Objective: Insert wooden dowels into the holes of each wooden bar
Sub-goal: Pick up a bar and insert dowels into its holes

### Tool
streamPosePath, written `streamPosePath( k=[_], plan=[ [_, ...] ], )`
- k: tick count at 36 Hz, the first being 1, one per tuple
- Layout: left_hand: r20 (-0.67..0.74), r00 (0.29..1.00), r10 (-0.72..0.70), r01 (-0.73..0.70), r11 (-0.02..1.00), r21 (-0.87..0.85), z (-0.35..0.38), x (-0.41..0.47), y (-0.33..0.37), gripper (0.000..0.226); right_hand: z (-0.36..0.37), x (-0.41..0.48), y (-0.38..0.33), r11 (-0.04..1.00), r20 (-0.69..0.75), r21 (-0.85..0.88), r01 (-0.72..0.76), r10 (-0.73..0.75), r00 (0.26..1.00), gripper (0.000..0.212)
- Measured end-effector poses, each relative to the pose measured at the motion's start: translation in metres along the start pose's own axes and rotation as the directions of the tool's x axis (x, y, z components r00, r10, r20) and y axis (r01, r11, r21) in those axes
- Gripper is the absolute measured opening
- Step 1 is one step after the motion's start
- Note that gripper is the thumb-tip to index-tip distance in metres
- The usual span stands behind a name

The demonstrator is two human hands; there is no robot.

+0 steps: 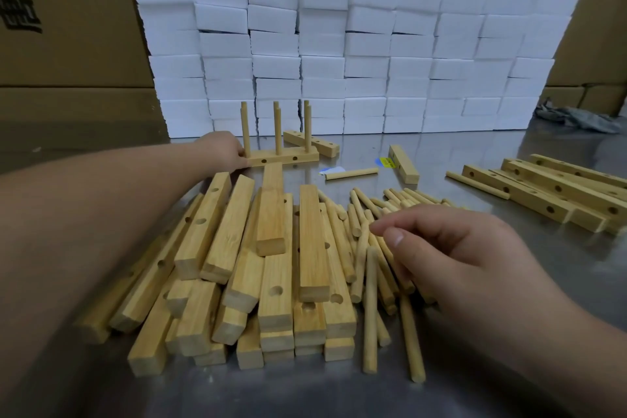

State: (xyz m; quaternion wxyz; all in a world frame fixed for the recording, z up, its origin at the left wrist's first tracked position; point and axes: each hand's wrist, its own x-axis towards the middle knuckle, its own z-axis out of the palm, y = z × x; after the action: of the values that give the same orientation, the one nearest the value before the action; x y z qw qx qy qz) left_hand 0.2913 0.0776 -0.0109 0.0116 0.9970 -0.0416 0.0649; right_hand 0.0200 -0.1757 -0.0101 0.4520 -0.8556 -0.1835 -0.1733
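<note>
Left hand (224, 150) holds bar (279, 159); right hand (454, 251) above dowels (370, 316).

Left hand (226, 150) holds bar (288, 157); right hand (475, 258) above dowels (370, 302)

1. A grey steel counter (448, 149) carries everything.
2. Up front sits a heap of drilled bars (237, 265), with loose dowels (369, 268) strewn just beside it on the right.
3. Behind the heap, a pegged bar (288, 158) stands with three dowels upright.
4. Further right lie a single dowel (351, 174), a short bar (403, 164) and a stack of bars (556, 188).
5. White foam blocks (356, 44) wall the back, and a grey rag (576, 119) lies at their right end.
</note>
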Motion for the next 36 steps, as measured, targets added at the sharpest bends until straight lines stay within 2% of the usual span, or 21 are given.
streamPosePath(
  k=[8,11,17,20,22,25,27,31,33,36],
  plan=[
    [-0.018,1.000,-0.026,0.027,0.998,0.059,-0.001,0.000,-0.003,0.036,0.000,0.000,0.001,1.000,0.013,-0.014,0.014,-0.014,1.000,0.020],
    [-0.038,0.998,-0.056,0.058,0.997,0.046,-0.002,-0.001,-0.001,0.031,0.000,0.000,0.001,0.999,0.014,-0.036,0.008,-0.008,1.000,0.021],
    [-0.079,0.988,-0.136,0.134,0.990,-0.037,-0.013,-0.014,-0.001,0.038,-0.003,0.002,0.004,0.976,-0.015,-0.208,-0.073,0.071,0.997,0.017],
    [-0.134,0.978,-0.159,0.135,0.975,-0.175,-0.027,-0.027,-0.001,0.045,-0.004,0.004,0.005,0.920,-0.024,-0.369,-0.129,0.129,0.991,0.014],
    [-0.182,0.966,-0.181,0.124,0.950,-0.287,-0.040,-0.038,0.001,0.040,-0.006,0.007,0.009,0.883,-0.053,-0.444,-0.151,0.143,0.988,0.010],
    [-0.214,0.945,-0.247,0.089,0.824,-0.559,-0.059,-0.059,0.006,0.015,-0.010,0.012,0.016,0.831,-0.085,-0.528,-0.177,0.156,0.984,0.021],
    [-0.230,0.940,-0.251,0.031,0.736,-0.676,-0.073,-0.079,0.010,0.012,-0.013,0.016,0.020,0.788,-0.096,-0.585,-0.192,0.168,0.981,0.028],
    [-0.276,0.924,-0.264,-0.047,0.637,-0.769,-0.093,-0.133,0.027,0.024,-0.017,0.022,0.029,0.684,-0.084,-0.693,-0.228,0.237,0.968,0.032],
    [-0.303,0.919,-0.253,-0.070,0.651,-0.756,-0.090,-0.166,0.037,0.023,-0.018,0.023,0.031,0.648,-0.059,-0.726,-0.229,0.273,0.960,0.031],
    [-0.311,0.931,-0.193,-0.073,0.734,-0.675,-0.076,-0.211,0.050,0.025,-0.018,0.023,0.032,0.629,-0.036,-0.745,-0.222,0.294,0.955,0.030]
  ],
)
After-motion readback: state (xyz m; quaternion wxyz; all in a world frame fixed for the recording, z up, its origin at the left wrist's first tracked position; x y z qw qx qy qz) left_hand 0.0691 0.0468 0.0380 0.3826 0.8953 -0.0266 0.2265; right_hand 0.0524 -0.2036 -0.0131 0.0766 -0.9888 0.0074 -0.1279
